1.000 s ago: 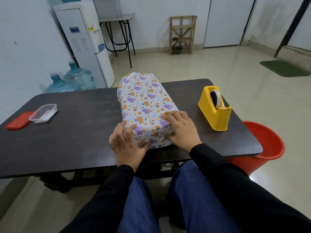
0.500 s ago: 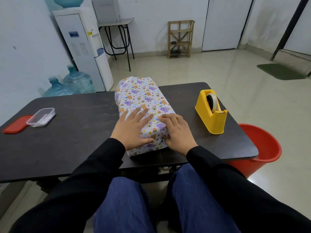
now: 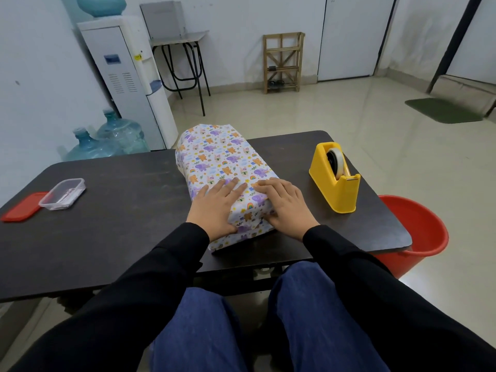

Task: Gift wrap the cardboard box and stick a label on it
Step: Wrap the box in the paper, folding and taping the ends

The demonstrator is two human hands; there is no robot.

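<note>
The box [image 3: 225,167] is fully covered in white paper with small purple and orange animals. It lies flat in the middle of the dark table [image 3: 128,210], with its long side going away from the person and turned a little to the left. Its near end is close to the front edge of the table.

Both hands rest on the near part of the box. The left hand [image 3: 217,210] lies flat on the top with straight fingers, a little spread, and its thumb lies along the near edge. The right hand [image 3: 285,208] lies on the right near corner; its fingers are straight and close together on the top, and the palm covers the right side of the box. No hand pinches or grips the paper; both only press on it. The fingertips of the two hands are just beside each other.

To the right of the box stands a yellow tape holder [image 3: 335,181] with a roll of tape in it, apart from the box. At the left end of the table there is a clear plastic container [image 3: 63,194], and a red lid [image 3: 21,210] lies just beside it. A red bucket [image 3: 418,232] stands on the floor, beside the right end of the table.
</note>
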